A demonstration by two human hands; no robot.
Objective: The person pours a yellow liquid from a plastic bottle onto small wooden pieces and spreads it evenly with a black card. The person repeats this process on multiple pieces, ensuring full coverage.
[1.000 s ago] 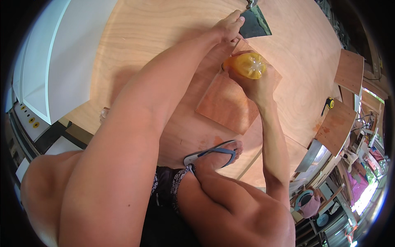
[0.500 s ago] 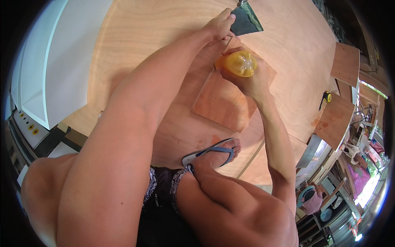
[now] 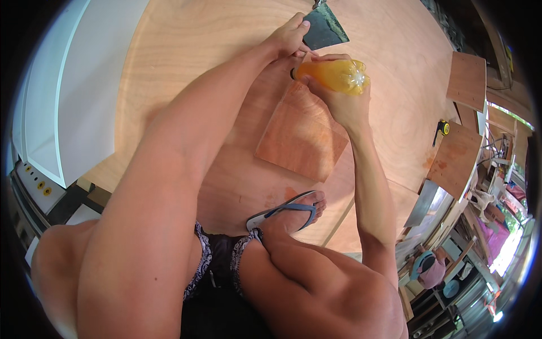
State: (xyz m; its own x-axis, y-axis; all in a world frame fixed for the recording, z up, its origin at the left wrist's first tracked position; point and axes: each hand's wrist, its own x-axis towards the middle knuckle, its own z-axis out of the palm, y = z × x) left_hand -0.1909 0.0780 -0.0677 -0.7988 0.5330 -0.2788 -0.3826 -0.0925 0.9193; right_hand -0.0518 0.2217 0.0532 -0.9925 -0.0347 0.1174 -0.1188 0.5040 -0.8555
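Observation:
My right hand is wrapped round a clear plastic bottle of yellow-orange liquid. The bottle lies nearly level, its base to the right and its dark neck end to the left. Beneath it, a reddish-brown plywood piece rests on the large plywood sheet. At the far side my left hand is closed, its thumb on the edge of a dark, square flat plate with a pale green smear along one side. My left fingertips come close to the bottle's neck; whether they touch the plywood piece is unclear.
A white panel stands at the left. On the right are a yellow-and-black tape measure and plywood offcuts. My sandalled foot rests on the sheet. Another person is at the lower right, near stacked timber.
The bottle has tipped closer to level, its base swinging up and to the right with my right hand. My left hand still holds the dark plate. The whole view has shifted slightly.

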